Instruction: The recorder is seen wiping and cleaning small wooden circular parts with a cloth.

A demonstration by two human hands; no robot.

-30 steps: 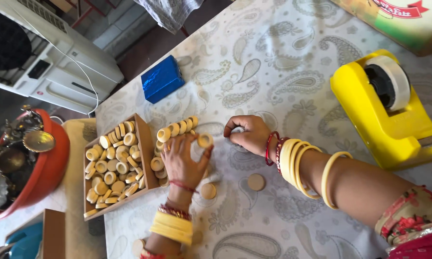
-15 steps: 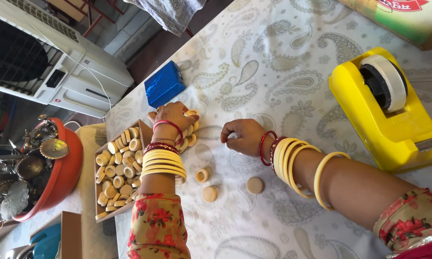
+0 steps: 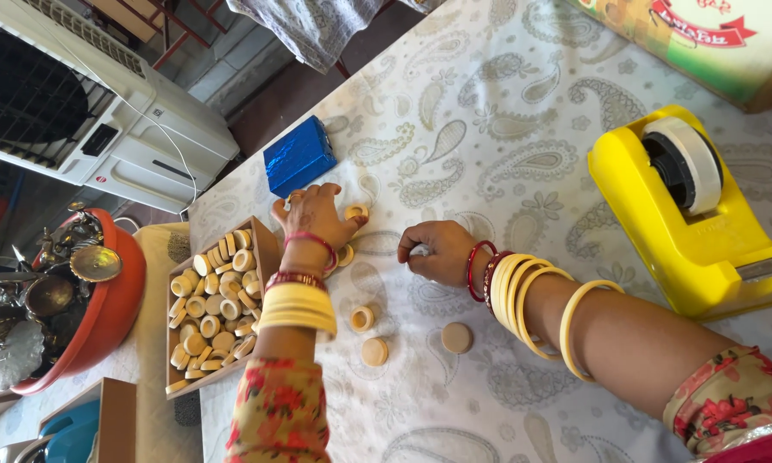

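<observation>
Left hand: the left hand [image 3: 316, 214] lies palm down on the patterned tablecloth [image 3: 506, 111], fingers spread and bent, thumb tip pressing a small tan ring [image 3: 357, 211]; whether it grips that ring cannot be told.
Right hand: the right hand [image 3: 435, 252] is curled into a loose fist just right of the left, fingertips pinched on something small and pale that is too hidden to name.
Loose pieces: another ring [image 3: 346, 255] peeks out beside the left wrist; nearer lie an upright ring [image 3: 363, 319] and two flat tan discs [image 3: 375, 351], apart from each other.
Tray: a shallow wooden tray [image 3: 264, 244] full of the same tan rings sits just left of the left forearm.
Blue box: a shiny blue box [image 3: 298, 156] stands just beyond the left hand.
Tape dispenser: a yellow tape dispenser [image 3: 678, 231] sits well to the right.
Bowl: a red bowl [image 3: 111, 317] of metal ware is at the far left edge.
</observation>
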